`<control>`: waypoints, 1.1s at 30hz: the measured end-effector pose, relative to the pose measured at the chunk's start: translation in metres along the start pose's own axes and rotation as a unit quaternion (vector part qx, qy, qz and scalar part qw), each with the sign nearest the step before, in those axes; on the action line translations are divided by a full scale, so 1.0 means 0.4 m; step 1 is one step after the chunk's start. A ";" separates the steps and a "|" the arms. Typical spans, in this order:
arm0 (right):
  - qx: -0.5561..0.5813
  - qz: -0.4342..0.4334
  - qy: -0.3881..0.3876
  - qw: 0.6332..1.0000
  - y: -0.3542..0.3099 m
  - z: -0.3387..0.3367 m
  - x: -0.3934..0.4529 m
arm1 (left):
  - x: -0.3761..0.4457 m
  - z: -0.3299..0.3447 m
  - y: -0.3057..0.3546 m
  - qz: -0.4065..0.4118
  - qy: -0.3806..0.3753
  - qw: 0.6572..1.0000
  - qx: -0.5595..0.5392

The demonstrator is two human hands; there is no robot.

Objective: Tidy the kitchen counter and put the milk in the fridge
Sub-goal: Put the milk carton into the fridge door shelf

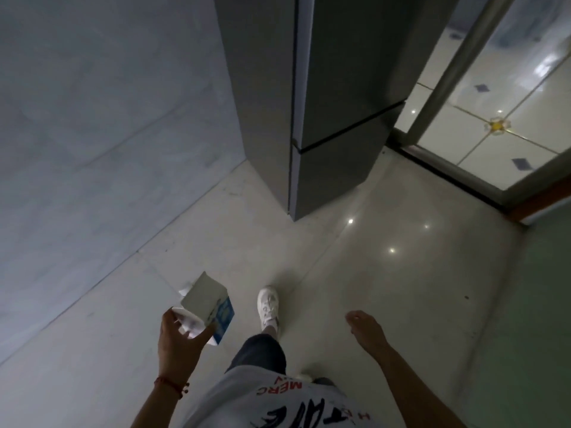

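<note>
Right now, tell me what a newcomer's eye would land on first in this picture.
First the tall grey fridge ahead at top centre, both doors closed, standing on the pale glossy floor. Next the white and blue milk carton low on the left, tilted in the grip of the left hand, while the right hand hangs free with nothing in it. Between them a white shoe steps forward.
</note>
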State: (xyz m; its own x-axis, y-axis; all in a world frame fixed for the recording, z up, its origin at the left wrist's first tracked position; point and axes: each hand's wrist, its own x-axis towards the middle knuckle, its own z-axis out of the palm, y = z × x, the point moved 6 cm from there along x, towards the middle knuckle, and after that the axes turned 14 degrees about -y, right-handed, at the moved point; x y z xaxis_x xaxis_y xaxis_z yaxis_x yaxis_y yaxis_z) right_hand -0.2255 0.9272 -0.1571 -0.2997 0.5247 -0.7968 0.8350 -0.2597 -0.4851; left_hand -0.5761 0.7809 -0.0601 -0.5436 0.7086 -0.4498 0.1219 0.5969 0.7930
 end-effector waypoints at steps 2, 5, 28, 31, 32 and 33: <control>-0.013 -0.050 0.084 0.995 -0.089 -0.079 0.049 | 0.075 -0.003 0.027 -0.006 0.014 1.000 0.001; 0.052 0.011 0.041 0.998 -0.197 -0.128 0.099 | 0.204 0.001 0.108 -0.007 0.009 1.000 0.001; 0.132 -0.300 0.297 0.897 -0.996 -0.783 0.290 | 0.768 0.129 0.771 0.123 -0.027 0.991 0.037; 0.107 -0.354 0.385 0.846 -1.087 -0.836 0.262 | 0.786 0.136 0.789 0.117 -0.030 0.992 0.039; 0.100 -0.366 0.412 0.828 -1.108 -0.846 0.258 | 0.794 0.135 0.793 0.115 -0.033 0.992 0.041; 0.099 -0.376 0.436 0.811 -1.124 -0.854 0.256 | 0.804 0.133 0.800 0.114 -0.035 0.992 0.044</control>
State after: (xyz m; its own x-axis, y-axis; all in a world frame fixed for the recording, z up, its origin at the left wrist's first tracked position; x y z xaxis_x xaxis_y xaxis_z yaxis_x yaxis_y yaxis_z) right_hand -0.4740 1.3746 0.1024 -0.1770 0.9470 0.2679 0.4509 0.3200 -0.8332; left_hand -0.6675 1.2197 0.0271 -0.4342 0.8520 -0.2926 0.3093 0.4461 0.8399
